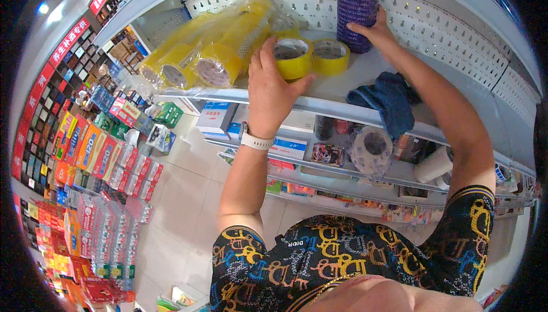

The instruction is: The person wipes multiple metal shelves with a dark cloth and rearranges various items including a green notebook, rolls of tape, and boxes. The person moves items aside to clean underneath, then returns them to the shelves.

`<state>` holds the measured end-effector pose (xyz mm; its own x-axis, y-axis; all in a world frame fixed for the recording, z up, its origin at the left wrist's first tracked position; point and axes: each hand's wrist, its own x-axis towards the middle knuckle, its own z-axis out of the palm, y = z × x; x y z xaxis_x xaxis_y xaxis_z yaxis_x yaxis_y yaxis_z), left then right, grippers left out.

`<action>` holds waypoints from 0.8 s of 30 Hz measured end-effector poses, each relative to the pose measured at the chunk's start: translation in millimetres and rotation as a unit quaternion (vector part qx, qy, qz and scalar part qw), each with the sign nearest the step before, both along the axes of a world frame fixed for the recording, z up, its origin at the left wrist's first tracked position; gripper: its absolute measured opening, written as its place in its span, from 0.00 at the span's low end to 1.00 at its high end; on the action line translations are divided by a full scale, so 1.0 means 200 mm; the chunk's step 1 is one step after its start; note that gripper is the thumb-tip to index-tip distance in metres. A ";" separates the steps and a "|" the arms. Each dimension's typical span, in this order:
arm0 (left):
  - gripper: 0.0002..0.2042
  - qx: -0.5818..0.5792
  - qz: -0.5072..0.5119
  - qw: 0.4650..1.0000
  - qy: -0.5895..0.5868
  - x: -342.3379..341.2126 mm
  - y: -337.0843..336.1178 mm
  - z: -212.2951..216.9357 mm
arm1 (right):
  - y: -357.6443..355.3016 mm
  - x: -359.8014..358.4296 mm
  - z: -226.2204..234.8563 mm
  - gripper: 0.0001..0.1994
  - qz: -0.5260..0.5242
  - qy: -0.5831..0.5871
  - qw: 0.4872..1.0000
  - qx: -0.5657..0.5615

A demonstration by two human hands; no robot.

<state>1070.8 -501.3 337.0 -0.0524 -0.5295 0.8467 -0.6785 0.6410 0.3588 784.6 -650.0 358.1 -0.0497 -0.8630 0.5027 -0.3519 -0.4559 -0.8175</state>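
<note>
My left hand (270, 86), with a white band on its wrist, is closed around the side of a roll of yellow packing tape (307, 64) on the upper shelf. Its thumb lies across the lower front of the roll. Touching that roll on the right is a second yellow tape roll (341, 60). Farther back, my right hand (377, 31) grips the right side of a tall purple cylinder (355, 12), which looks like a wrapped stack of rolls and stands upright by the pegboard. The fingers behind it are hidden.
Plastic-wrapped yellow tape packs (214, 67) lie to the left on the shelf (328, 104). A dark blue cloth (383, 101) hangs over its front edge. Lower shelves hold boxes (217, 118) and a large wrapped roll (371, 149). Stacked packaged goods (108, 215) stand across the aisle.
</note>
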 end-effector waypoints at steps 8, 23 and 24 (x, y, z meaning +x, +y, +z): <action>0.43 0.037 0.029 0.999 -0.007 -0.03 0.00 0.03 | -0.03 -0.02 -0.01 0.54 -0.025 0.098 0.991 -0.083; 0.35 0.094 0.009 0.995 -0.036 0.06 -0.03 0.02 | 0.57 -0.17 0.21 0.49 0.005 -0.032 0.996 0.079; 0.35 0.113 0.014 0.993 -0.032 0.07 -0.03 0.02 | 0.68 -0.20 0.24 0.49 -0.003 -0.032 0.997 0.069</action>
